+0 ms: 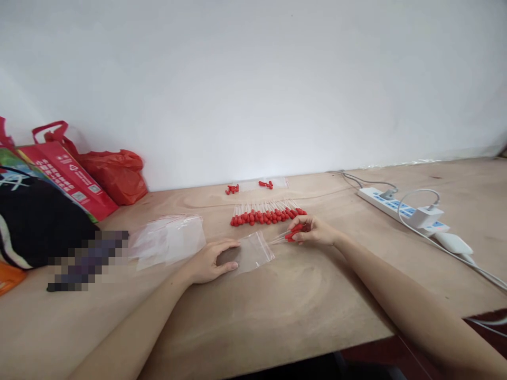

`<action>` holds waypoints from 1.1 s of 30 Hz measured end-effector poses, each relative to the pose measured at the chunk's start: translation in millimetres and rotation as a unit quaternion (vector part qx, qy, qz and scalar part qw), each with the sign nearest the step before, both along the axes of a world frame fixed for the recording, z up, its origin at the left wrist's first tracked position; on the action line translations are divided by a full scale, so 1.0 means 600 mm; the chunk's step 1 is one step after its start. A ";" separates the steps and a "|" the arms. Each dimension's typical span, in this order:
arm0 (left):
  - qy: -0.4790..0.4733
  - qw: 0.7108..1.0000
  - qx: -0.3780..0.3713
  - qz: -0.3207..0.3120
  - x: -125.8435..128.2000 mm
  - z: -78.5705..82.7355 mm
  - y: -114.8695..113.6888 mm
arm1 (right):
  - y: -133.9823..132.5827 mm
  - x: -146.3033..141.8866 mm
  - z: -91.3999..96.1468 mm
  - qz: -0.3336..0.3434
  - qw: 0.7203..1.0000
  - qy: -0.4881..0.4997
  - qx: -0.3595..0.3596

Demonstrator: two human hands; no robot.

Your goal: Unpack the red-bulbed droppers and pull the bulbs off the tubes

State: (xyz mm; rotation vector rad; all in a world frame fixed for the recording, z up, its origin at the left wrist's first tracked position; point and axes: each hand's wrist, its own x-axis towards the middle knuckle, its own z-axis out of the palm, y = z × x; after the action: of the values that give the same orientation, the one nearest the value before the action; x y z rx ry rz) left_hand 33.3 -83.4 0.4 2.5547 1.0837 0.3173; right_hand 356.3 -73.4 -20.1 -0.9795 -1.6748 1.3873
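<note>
A clear zip bag (253, 252) lies flat on the wooden table, its zip edge facing right. My left hand (212, 262) rests on the bag's left end, thumb and forefinger spread apart on the plastic. Just past the zip edge, my right hand (312, 230) pinches a small bunch of red-tipped white sticks (292, 234). Their white ends point left, close to the bag's mouth; whether any reach inside, I cannot tell. Behind the hands lies a row of similar red-tipped sticks (267, 215), red ends toward me.
More clear bags (170, 237) lie left of my left hand. Two small red groups (265, 184) sit near the wall, by a filled bag. A power strip (396, 206) with chargers and cables is at right. Red bags (114, 174) and a black bag (43, 221) stand at left.
</note>
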 end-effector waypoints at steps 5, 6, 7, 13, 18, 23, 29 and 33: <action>0.014 0.998 0.062 0.008 0.001 0.006 0.002 | 0.013 0.025 0.008 -0.111 0.993 0.037 -0.026; 0.009 0.997 0.070 0.009 0.005 0.005 0.001 | 0.016 0.032 0.010 -0.125 0.991 0.045 -0.028; 0.001 0.997 0.075 0.007 0.010 0.003 0.000 | 0.018 0.039 0.012 -0.139 0.988 0.056 -0.028; 0.050 0.996 0.021 -0.067 0.043 -0.007 -0.012 | 0.034 0.060 0.013 -0.298 0.942 0.146 0.043; 0.116 0.993 0.005 -0.012 0.060 -0.017 -0.026 | 0.059 0.032 -0.006 -0.391 0.885 -0.025 0.253; 0.080 0.993 0.022 0.082 0.067 -0.024 -0.034 | 0.086 -0.005 -0.018 -0.327 0.781 -0.277 0.454; -0.022 0.972 0.063 0.225 0.047 -0.014 -0.011 | 0.096 -0.025 -0.019 -0.227 0.697 -0.484 0.478; -0.045 0.959 0.029 0.277 0.031 -0.012 0.000 | 0.093 -0.025 -0.022 -0.197 0.696 -0.501 0.474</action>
State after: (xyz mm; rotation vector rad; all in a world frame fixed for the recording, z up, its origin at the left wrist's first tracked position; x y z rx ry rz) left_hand 51.8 -83.4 -6.9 2.2088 1.7607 0.6038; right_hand 341.3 -17.6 -33.6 -1.3583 -2.2721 -0.5463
